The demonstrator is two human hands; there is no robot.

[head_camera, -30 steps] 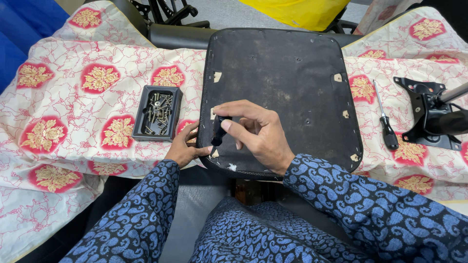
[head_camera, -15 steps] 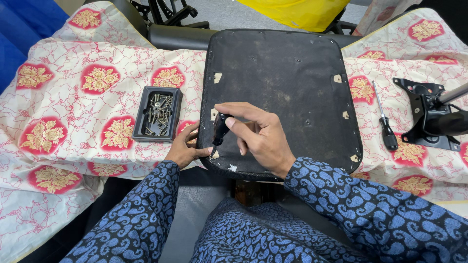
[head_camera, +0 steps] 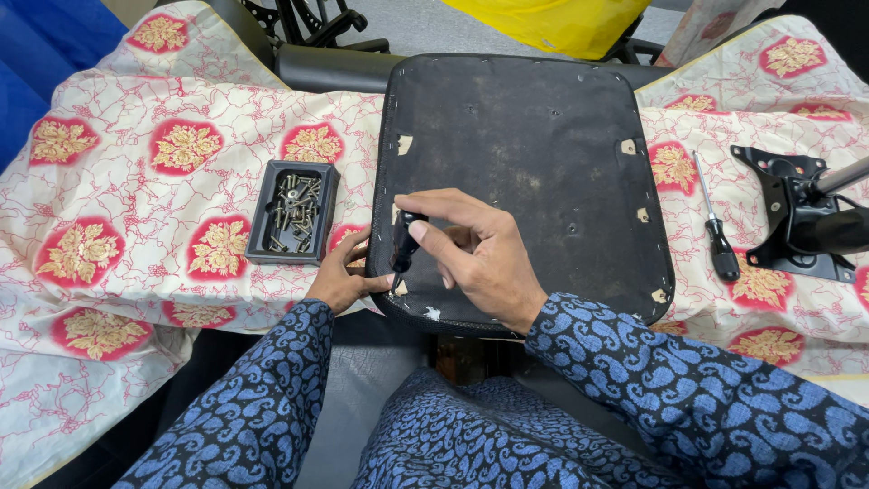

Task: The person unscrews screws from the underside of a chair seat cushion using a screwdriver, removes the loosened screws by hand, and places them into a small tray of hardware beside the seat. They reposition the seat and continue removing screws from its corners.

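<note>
A black chair seat base [head_camera: 534,163] lies upside down on a floral cloth in front of me. My right hand [head_camera: 480,258] grips a short black screwdriver [head_camera: 404,246], held upright with its tip at the base's near left edge. My left hand [head_camera: 342,276] rests against that same edge, fingers beside the screwdriver tip; what it pinches is hidden.
A small black tray of screws [head_camera: 294,210] sits left of the base. A second black-handled screwdriver [head_camera: 717,234] and a black metal chair mechanism [head_camera: 797,222] lie at the right. Black chair parts [head_camera: 308,27] and a yellow object [head_camera: 561,20] are behind.
My right hand has shifted slightly and the screwdriver has tipped more upright over the edge. The left hand stays in place.
</note>
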